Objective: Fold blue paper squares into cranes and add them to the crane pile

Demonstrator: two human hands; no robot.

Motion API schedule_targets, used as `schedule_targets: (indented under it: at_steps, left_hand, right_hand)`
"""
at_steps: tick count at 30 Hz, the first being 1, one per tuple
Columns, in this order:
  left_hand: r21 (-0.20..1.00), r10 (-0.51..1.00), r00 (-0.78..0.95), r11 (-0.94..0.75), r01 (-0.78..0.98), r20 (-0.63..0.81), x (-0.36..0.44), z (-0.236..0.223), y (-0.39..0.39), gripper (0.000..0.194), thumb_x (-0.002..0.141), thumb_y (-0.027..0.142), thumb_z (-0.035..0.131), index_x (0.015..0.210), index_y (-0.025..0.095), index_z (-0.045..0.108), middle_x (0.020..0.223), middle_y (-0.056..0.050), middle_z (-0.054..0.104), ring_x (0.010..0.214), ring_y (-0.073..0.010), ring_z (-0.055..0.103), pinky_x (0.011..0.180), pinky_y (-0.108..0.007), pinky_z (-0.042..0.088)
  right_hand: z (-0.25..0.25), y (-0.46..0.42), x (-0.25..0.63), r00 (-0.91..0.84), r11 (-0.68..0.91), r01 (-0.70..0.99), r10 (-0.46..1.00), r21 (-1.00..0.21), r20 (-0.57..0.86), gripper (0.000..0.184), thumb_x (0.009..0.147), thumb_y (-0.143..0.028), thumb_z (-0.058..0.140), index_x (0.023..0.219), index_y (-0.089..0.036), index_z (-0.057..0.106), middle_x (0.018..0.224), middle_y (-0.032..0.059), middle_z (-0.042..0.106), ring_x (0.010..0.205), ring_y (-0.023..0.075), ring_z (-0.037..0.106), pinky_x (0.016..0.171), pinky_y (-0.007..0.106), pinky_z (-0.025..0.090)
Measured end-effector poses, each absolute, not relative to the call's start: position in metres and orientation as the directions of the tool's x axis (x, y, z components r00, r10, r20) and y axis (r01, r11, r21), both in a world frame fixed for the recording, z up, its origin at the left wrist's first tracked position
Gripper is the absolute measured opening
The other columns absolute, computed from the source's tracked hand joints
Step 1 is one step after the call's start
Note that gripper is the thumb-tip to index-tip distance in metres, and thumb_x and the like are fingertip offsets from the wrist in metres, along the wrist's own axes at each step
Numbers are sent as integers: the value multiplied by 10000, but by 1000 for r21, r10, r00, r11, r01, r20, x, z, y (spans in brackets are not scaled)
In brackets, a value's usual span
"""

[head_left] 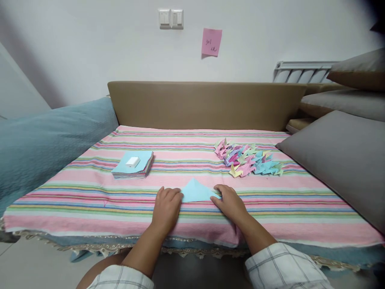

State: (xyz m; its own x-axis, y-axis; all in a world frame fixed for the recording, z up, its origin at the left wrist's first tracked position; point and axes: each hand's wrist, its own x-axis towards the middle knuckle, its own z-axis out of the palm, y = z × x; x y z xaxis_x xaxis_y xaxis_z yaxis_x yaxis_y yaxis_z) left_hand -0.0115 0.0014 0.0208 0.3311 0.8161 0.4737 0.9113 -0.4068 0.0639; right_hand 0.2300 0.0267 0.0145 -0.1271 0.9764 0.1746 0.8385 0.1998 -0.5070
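Note:
A light blue sheet of paper (pixel 195 192), folded into a triangle with its point away from me, lies on the striped cloth between my hands. My left hand (pixel 167 206) is closed at the paper's left corner, its fingers covering the tip. At the opposite corner, my right hand (pixel 230 202) grips the paper, thumb in front and fingers behind. Beyond it to the right is a heap of folded paper cranes (pixel 246 160) in pink, purple, yellow, green and blue. A stack of square coloured paper (pixel 132 170) sits to the left, topped by a small white block (pixel 132 161).
The striped cloth (pixel 90 192) covers a sofa seat with a brown backrest (pixel 204 105). A blue-covered armrest (pixel 54 140) bounds the left; grey cushions (pixel 343 156) pile up at the right. On the wall are switches (pixel 171 19) and a pink note (pixel 211 42).

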Motion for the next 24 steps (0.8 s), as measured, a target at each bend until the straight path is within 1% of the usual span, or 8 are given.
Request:
schedule_targets:
  at_steps: [2,6,9,12,15,17,20,24]
  left_hand:
    - [38,754,452,-531,847,476,-1,14,-4,214,866,195,458,1006,256,608,1115,-44,627,1067,-224,506,1040,-495,222]
    - [60,710,587,-655,753,389,19,1,-18,286,826,317,545,1103,248,554,1229,-53,566,1168,-242,449,1060,-492,231]
    - [86,726,587,-652,754,358,25,-3,-23,332,782,354,601,1086,232,543,1279,-54,525,1176,-259,436,1045,-496,266]
    - [105,736,583,-647,755,343,25,-3,-24,328,777,343,609,1075,227,536,1283,-60,519,1177,-264,434,1029,-499,286]
    - [121,743,583,-646,754,328,24,0,-23,335,777,341,610,1080,225,529,1283,-55,518,1175,-268,430,1025,-506,287]
    - [129,747,584,-644,754,318,24,1,-24,344,778,339,608,1091,223,524,1289,-51,515,1175,-272,425,1026,-506,283]
    - [136,747,584,-645,752,318,23,1,-24,374,774,341,610,1115,220,515,1291,-55,512,1174,-276,423,1026,-505,280]
    - [147,750,582,-644,751,315,23,1,-23,372,770,341,614,1110,223,518,1283,-57,516,1177,-268,423,1029,-501,275]
  right_hand:
    - [14,26,230,-129,204,841,975,-502,181,350,775,-324,571,1095,-181,548,1121,73,594,1018,232,494,868,320,351]
    - [11,27,230,-126,209,847,972,-490,197,355,778,-317,571,1105,-179,556,1128,78,598,1037,238,501,892,331,356]
    - [10,27,230,-132,225,846,967,-483,219,344,780,-310,568,1101,-185,558,1114,80,604,1025,240,508,883,341,369]
    - [11,24,228,-140,269,844,946,-464,293,316,785,-283,562,1087,-192,562,1127,83,596,1034,243,502,879,357,367]
    - [14,15,219,-207,382,824,891,-419,404,258,802,-254,544,1054,-204,575,1146,74,590,1061,244,485,903,386,331]
    - [15,8,211,-306,492,772,843,-403,443,235,827,-218,501,1049,-205,576,1096,66,617,1027,223,502,905,382,317]
    - [15,0,201,-437,603,691,788,-399,434,261,845,-158,432,1063,-196,572,1013,60,645,958,200,527,884,370,320]
    - [11,-2,197,-471,598,686,799,-415,374,311,831,-119,410,1092,-187,565,995,61,654,935,196,540,873,361,321]
